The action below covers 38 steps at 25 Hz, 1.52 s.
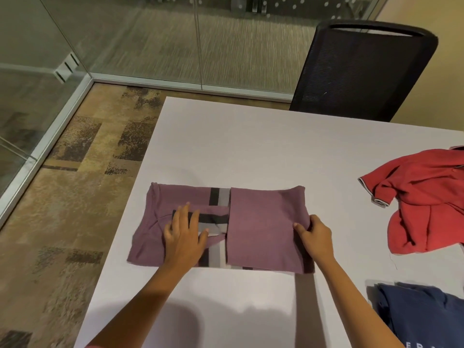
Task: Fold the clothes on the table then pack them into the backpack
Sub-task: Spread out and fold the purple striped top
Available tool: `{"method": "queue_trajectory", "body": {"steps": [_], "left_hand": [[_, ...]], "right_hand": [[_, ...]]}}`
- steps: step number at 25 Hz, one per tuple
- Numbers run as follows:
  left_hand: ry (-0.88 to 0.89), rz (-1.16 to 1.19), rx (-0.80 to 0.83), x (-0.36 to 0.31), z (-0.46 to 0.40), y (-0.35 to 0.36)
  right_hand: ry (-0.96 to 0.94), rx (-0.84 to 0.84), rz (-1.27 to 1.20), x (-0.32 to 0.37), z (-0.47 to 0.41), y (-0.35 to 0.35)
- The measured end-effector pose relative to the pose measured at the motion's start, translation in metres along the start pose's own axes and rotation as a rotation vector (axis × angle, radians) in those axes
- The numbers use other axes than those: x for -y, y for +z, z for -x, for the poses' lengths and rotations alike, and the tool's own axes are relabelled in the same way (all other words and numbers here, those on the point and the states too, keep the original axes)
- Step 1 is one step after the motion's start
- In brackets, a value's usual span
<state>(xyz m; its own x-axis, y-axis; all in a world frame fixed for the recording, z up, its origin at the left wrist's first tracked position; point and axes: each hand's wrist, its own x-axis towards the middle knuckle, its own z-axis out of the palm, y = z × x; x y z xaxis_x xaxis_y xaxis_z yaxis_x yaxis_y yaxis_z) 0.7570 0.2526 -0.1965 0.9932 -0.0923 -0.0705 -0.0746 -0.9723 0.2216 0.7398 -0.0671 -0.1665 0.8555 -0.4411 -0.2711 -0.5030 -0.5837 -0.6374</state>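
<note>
Both hands work the purple shirt (263, 222) near the counter's (251, 146) left edge. Left hand (184, 234) lies flat, fingers straight, pinning the folded part; right hand (315, 237) has its grip pinched on the shirt's right edge, likely to fold it over.

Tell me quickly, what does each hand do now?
Left hand: open, flat on the purple shirt.
Right hand: grips the shirt's right edge.

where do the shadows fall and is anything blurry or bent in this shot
Head view: dark arm shadows fall on the white table near the bottom edge and beside the right hand; the carpet and glass wall look streaked with motion blur; the wide lens bends the table edges; the purple shirt stays fairly sharp.
</note>
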Motion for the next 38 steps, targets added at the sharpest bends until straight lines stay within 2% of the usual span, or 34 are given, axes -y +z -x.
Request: {"method": "queue_trajectory", "body": {"steps": [4,8,11,13,16,18,20,21,23,24,25,27,30,33,35,38], "left_hand": [[0.042,-0.131,0.062,0.049,0.012,0.004],[0.012,-0.130,0.156,0.077,0.026,0.009],[-0.015,-0.103,0.221,0.089,0.032,0.012],[-0.034,-0.068,0.308,0.093,0.032,0.014],[-0.036,0.011,0.300,0.090,0.029,0.010],[-0.113,0.158,0.264,0.084,0.027,0.001],[-0.222,0.421,0.014,0.077,0.025,-0.013],[-0.341,0.668,-0.052,0.073,0.021,-0.023],[-0.604,1.231,0.112,0.067,0.008,-0.039],[-0.675,1.375,0.220,0.070,0.002,-0.038],[-0.679,1.399,0.290,0.073,-0.002,-0.039],[-0.597,1.281,0.339,0.080,-0.009,-0.035],[-0.509,0.993,0.288,0.085,-0.012,-0.026],[-0.411,0.818,0.202,0.081,-0.010,-0.022],[-0.369,0.722,0.146,0.084,-0.008,-0.016],[-0.362,0.590,0.084,0.082,-0.009,-0.014]], "right_hand": [[-0.038,-0.111,0.182,0.007,-0.009,-0.036],[-0.024,0.000,0.350,0.047,-0.004,-0.064],[-0.099,0.063,0.415,0.100,0.018,-0.072],[-0.158,0.076,0.400,0.142,0.039,-0.066],[-0.244,0.107,0.391,0.194,0.068,-0.034],[-0.286,0.155,0.361,0.220,0.084,0.003],[-0.286,0.220,0.308,0.239,0.097,0.051],[-0.275,0.263,0.278,0.245,0.101,0.075],[-0.237,0.395,0.204,0.248,0.107,0.118],[-0.224,0.462,0.158,0.245,0.109,0.136],[-0.220,0.495,0.111,0.240,0.111,0.150],[-0.243,0.425,0.044,0.225,0.110,0.161],[-0.258,0.157,-0.012,0.189,0.096,0.153],[-0.358,-0.090,0.215,0.144,0.080,0.144],[-0.394,-0.040,0.398,0.120,0.075,0.144],[-0.318,0.186,0.563,0.103,0.067,0.150]]}}
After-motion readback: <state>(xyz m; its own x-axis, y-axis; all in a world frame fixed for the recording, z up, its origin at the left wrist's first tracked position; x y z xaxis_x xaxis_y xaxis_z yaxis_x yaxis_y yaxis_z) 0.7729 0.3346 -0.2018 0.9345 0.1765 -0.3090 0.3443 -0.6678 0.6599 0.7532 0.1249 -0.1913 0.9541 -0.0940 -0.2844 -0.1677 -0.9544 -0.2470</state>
